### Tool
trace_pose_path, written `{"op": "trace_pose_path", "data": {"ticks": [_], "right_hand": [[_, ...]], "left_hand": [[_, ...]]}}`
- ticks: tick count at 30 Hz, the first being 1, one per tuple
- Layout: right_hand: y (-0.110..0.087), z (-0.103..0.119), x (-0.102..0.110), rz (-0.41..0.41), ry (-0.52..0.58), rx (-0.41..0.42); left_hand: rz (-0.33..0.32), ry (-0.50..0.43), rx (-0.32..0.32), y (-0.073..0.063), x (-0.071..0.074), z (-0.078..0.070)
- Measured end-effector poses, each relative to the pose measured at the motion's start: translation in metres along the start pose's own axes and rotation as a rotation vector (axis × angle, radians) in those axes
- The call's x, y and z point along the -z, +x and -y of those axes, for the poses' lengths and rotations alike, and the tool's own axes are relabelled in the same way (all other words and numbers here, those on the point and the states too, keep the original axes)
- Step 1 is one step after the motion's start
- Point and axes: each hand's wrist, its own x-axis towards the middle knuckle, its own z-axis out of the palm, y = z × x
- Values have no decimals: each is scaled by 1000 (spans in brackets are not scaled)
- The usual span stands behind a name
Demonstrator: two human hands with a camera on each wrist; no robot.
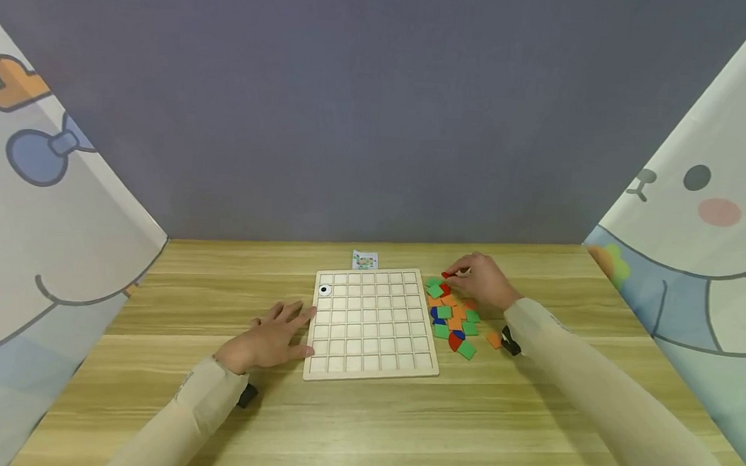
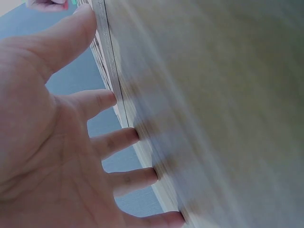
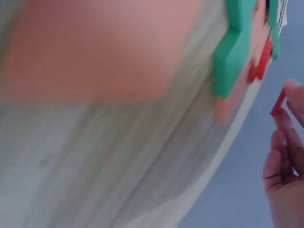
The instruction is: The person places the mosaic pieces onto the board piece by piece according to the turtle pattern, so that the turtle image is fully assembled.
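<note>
A pale wooden grid board point(image 1: 370, 376) lies on the table, with a round eye tile point(image 1: 324, 290) in a cell near its upper left corner. My left hand point(image 1: 270, 341) is spread flat, thumb and index finger touching the board's left edge; in the left wrist view its fingertips point(image 2: 124, 137) meet the tabletop. Between thumb and index finger my right hand point(image 1: 484, 282) pinches a small red tile point(image 3: 279, 103), raised above the far end of a loose pile. That pile holds green tiles point(image 1: 442, 331), orange tiles point(image 1: 455, 324), and several red and blue ones.
A small printed picture card point(image 1: 365, 260) lies just beyond the board's far edge. One orange tile point(image 1: 493, 339) sits apart to the right of the pile, by the right wrist's black strap. A grey panel point(image 1: 380, 119) stands behind the wooden table point(image 1: 361, 432).
</note>
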Motion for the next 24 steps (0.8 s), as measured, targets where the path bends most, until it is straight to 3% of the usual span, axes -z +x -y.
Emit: {"op": "trace_pose_path", "data": {"ticks": [3,8,20,24], "right_hand": [[3,12,-5,-40,-11,76],[7,32,-13,-42,40,157],[33,79,-45,-38,104,287],[42,92,-57,-13,79,271]], "left_hand": [[1,-1,2,0,1,-1],[-4,5,-1,1,0,-1],[-1,-1,15,1,0,-1],[1,-20,17,1,0,-1]]}}
